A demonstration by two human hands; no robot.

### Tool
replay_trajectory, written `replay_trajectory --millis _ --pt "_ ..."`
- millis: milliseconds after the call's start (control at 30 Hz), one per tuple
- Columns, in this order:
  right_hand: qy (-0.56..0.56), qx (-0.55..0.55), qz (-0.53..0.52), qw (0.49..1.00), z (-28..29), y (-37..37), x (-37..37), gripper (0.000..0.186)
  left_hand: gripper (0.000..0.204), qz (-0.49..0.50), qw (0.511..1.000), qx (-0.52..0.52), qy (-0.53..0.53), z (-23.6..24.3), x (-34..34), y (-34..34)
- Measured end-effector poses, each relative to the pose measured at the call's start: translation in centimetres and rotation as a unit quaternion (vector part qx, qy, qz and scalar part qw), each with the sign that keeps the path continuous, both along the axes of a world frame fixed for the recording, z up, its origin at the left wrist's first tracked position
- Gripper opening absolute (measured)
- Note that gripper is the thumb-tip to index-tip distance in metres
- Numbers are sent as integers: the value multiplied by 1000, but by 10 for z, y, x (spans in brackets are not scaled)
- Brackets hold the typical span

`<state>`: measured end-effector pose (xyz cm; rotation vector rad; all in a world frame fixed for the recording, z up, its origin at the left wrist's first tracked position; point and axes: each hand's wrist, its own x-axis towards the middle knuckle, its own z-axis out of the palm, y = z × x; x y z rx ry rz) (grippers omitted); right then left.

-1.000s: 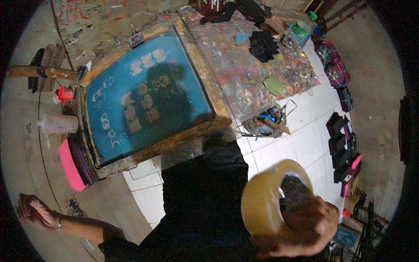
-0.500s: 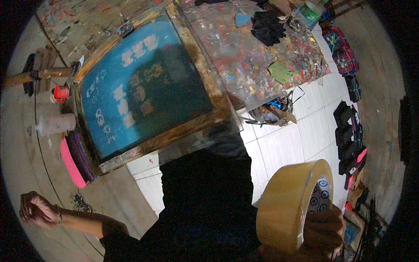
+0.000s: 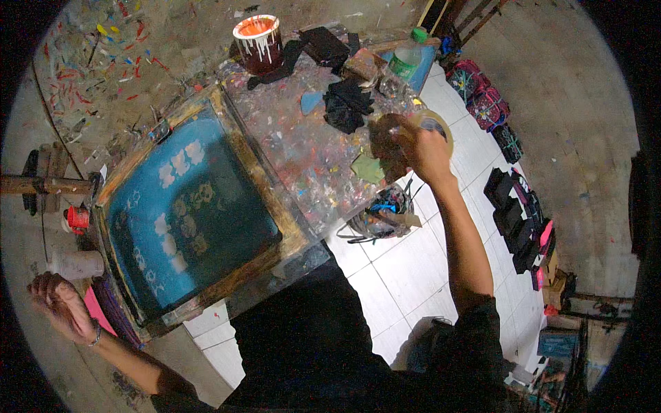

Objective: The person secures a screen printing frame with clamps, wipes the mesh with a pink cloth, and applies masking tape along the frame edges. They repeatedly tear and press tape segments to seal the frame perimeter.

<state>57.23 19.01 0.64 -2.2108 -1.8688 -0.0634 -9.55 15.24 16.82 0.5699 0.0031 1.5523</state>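
My right hand (image 3: 420, 144) grips a roll of clear yellowish tape (image 3: 444, 138) over the right end of the paint-spattered table (image 3: 289, 158), beside a crumpled black cloth (image 3: 348, 107) and a green scrap (image 3: 367, 167). My left hand (image 3: 63, 306) is at the far left with its fingers loosely curled and apart, holding nothing, near a whitish plastic container (image 3: 72, 261). A blue printing screen in a wooden frame (image 3: 179, 220) lies on the table's left part, with pale floral shapes on its mesh.
A drippy paint bucket (image 3: 257, 48) and a green-labelled bottle (image 3: 406, 58) stand at the table's back. A tangled pile (image 3: 382, 213) hangs at its front edge. Patterned bundles (image 3: 485, 100) and stacked black items (image 3: 509, 220) line the tiled floor's right side. A wooden bar (image 3: 48, 184) juts at left.
My right hand has carried the tape roll from low right, near my body, up over the table. My left hand sits slightly higher. The view has shifted, bringing the paint bucket into sight.
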Motion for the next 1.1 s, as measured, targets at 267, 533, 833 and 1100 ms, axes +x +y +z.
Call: replay_trajectory --millis 267,533,833,1100 --pt "-156 58 23 986 -15 14 -1 74 18 75 995 -55 34 6 -2 1" --pt "-245 153 230 929 162 -142 -181 20 45 358 897 -143 218 -10 -36 23" --pt "110 177 424 881 125 -183 -155 32 41 182 955 -66 224 -16 -140 34" --pt "491 97 369 783 62 -166 -175 44 40 216 930 -57 292 1 -67 72"
